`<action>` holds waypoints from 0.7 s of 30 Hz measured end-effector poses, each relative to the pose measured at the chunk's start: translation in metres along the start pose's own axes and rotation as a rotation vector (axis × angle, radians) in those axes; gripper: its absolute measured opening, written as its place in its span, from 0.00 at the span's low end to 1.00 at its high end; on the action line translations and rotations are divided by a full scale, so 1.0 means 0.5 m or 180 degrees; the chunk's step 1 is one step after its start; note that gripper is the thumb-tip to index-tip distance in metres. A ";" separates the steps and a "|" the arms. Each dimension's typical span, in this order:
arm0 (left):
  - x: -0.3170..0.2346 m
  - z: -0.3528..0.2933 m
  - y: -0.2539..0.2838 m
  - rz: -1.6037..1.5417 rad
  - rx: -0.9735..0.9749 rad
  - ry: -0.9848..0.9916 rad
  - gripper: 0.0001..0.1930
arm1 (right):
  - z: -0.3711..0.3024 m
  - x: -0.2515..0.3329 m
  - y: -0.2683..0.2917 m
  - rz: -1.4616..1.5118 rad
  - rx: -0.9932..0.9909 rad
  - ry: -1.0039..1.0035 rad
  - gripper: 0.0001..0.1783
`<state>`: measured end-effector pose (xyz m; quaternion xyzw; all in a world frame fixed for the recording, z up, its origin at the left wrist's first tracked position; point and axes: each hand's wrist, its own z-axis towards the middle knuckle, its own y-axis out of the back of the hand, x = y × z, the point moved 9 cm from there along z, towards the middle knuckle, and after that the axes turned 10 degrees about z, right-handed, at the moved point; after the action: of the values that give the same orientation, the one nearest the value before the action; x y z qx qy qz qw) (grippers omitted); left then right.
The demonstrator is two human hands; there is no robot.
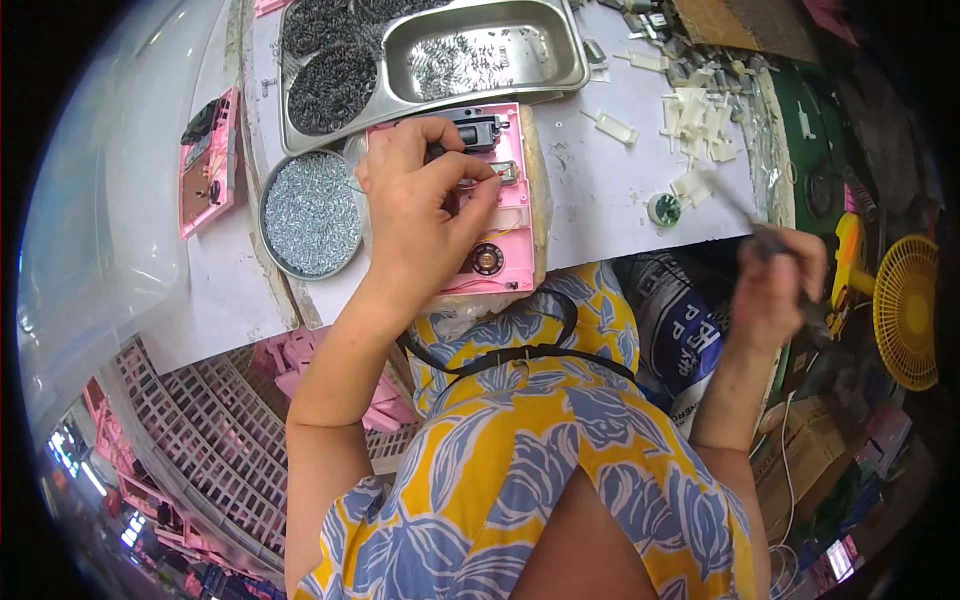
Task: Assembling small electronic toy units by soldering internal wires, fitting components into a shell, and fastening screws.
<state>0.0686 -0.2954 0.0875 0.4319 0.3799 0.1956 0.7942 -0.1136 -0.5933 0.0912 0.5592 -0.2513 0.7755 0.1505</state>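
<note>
A pink plastic housing (517, 225) lies on a padded, plastic-wrapped block at the table's front edge. Fitted in it are a black part (480, 134), a small metal motor (507, 173), a round black speaker (487, 259) and thin wires. My left hand (415, 190) reaches over the housing, thumb and forefinger pinched at the motor's left end; whatever lies between them is hidden. Out to the right, my right hand (775, 290) grips a dark-handled tool (768, 243) with a thin shaft. Motion blur hides its exact kind.
A round tin of small silver screws (312, 215) stands left of the housing. Behind is a metal tray (555, 85) of springs and small parts. White plastic pieces (690, 120) and a small round green-topped pot (664, 209) lie right. Another pink housing (210, 165) and a yellow fan (905, 312) flank the table.
</note>
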 end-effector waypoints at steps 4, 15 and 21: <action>-0.001 0.001 -0.005 -0.0081 0.0048 0.0007 0.07 | -0.017 -0.068 -0.173 -0.0322 0.0704 -0.0341 0.14; 0.004 0.001 -0.004 -0.0009 -0.0034 -0.0079 0.07 | -0.024 -0.113 -0.236 -0.0242 0.1217 -0.0394 0.15; 0.010 0.000 -0.010 -0.0065 -0.0091 -0.0081 0.06 | -0.021 -0.114 -0.244 -0.0345 0.1241 -0.0364 0.15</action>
<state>0.0714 -0.2949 0.0812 0.4191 0.3713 0.1874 0.8070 -0.0404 -0.4838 0.0616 0.6335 -0.0742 0.7673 0.0665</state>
